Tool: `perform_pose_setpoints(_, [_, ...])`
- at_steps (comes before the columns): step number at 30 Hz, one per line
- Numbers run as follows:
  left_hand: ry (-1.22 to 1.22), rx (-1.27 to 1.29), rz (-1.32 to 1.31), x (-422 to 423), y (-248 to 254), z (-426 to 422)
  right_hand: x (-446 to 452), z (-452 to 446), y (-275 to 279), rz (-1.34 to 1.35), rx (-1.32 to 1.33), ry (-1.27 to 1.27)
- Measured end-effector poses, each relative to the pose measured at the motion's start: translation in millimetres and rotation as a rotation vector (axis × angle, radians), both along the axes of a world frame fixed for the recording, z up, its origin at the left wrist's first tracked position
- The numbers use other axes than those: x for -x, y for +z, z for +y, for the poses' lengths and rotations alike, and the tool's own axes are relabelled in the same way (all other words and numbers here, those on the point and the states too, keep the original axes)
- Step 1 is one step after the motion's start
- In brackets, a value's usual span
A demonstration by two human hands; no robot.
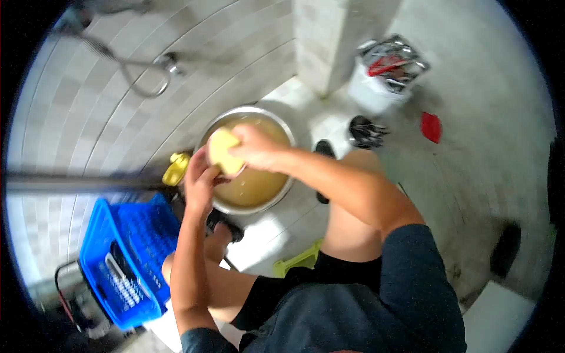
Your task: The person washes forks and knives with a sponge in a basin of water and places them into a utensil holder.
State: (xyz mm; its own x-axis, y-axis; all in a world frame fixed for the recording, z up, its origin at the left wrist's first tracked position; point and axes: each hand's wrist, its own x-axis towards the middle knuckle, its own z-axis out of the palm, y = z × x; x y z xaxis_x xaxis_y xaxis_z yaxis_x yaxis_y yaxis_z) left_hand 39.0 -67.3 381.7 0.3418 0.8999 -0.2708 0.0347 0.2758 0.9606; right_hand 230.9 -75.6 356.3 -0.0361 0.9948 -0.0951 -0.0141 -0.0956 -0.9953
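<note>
Over a round metal basin (286, 189) of cloudy yellowish-brown water, both my hands are close together. My right hand (258, 147) comes from the right with its fingers closed on a yellow sponge (223, 150). On the near left side of the sponge is my left hand (199, 181), fingers curled and thumb pointing inward. A pale edge shows under the sponge between the hands, but blur and the sponge hide what my left hand grips.
A blue plastic basket (126, 259) with utensils stands at lower left. Beside the basin lies a yellow object (175, 169). A white bucket (376, 93) carries a tray of utensils; near it are a dark bowl (366, 131) and a red object (431, 127). A shower hose (126, 73) hangs along the wall.
</note>
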Motion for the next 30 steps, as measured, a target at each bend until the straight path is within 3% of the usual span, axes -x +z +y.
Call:
perform_pose_setpoints(1, [0.023,0.03,0.079,0.9,-5.7,5.5,-12.4,-1.9,30.7,-0.069,0.077,-0.014])
perform_pose_setpoints(2, [0.005,0.045,0.073,6.9,-19.5,13.6,-17.2,6.4,23.3,-0.054,-0.049,-0.074])
perform_pose_setpoints(4, [-0.015,0.048,0.185,16.9,-56.4,31.6,-36.2,19.9,23.0,-0.178,-0.028,-0.122])
perform_pose_setpoints(6, [-0.074,0.113,0.333,19.3,-81.1,48.1,-49.1,27.9,24.3,-0.075,-0.036,-0.207])
perform_pose_setpoints(10, [-0.144,0.145,0.471,35.8,-190.7,75.6,-64.0,21.0,52.3,-0.269,-0.055,-0.292])
perform_pose_setpoints(12, [-0.121,-0.212,0.772,42.2,-245.5,77.3,-70.5,20.6,54.7,-0.329,-0.056,-0.288])
perform_pose_setpoints(15, [-0.191,-0.12,0.99,48.1,-289.3,67.6,-74.5,19.7,56.3,-0.517,-0.062,-0.266])
perform_pose_setpoints(19, [-0.23,-0.059,1.078,74.9,-371.5,77.1,-76.1,7.8,53.0,-0.811,-0.06,-0.036])
perform_pose_setpoints(20, [-0.299,-0.078,1.198,83.2,-396.2,85.4,-77.1,4.8,48.7,-0.897,-0.087,0.062])
perform_pose_setpoints(22, [-0.382,-0.092,1.307,90.2,-430.7,101.4,-78.3,-1.2,42.3,-0.864,-0.113,0.186])
perform_pose_setpoints(23, [-0.311,-0.122,1.323,91.9,-446.8,109.5,-77.0,-3.6,45.2,-0.848,-0.101,0.237])
perform_pose_setpoints(25, [-0.258,-0.144,1.326,74.5,-441.4,118.1,-72.1,-3.8,48.8,-0.868,-0.064,0.35])
perform_pose_setpoints(26, [-0.351,-0.103,1.265,57.9,-392.6,127.7,-70.5,-5.0,45.0,-0.872,-0.054,0.392])
perform_pose_setpoints(27, [-0.405,-0.079,1.228,51.0,-391.0,132.7,-68.7,-6.6,40.2,-0.877,-0.032,0.392])
perform_pose_setpoints(29, [-0.428,-0.06,1.201,51.9,-421.9,147.6,-66.4,-9.3,32.2,-0.903,-0.174,0.439])
perform_pose_setpoints(30, [-0.42,-0.062,1.198,50.0,-437.8,153.8,-65.2,-6.8,39.4,-0.901,-0.011,0.538])
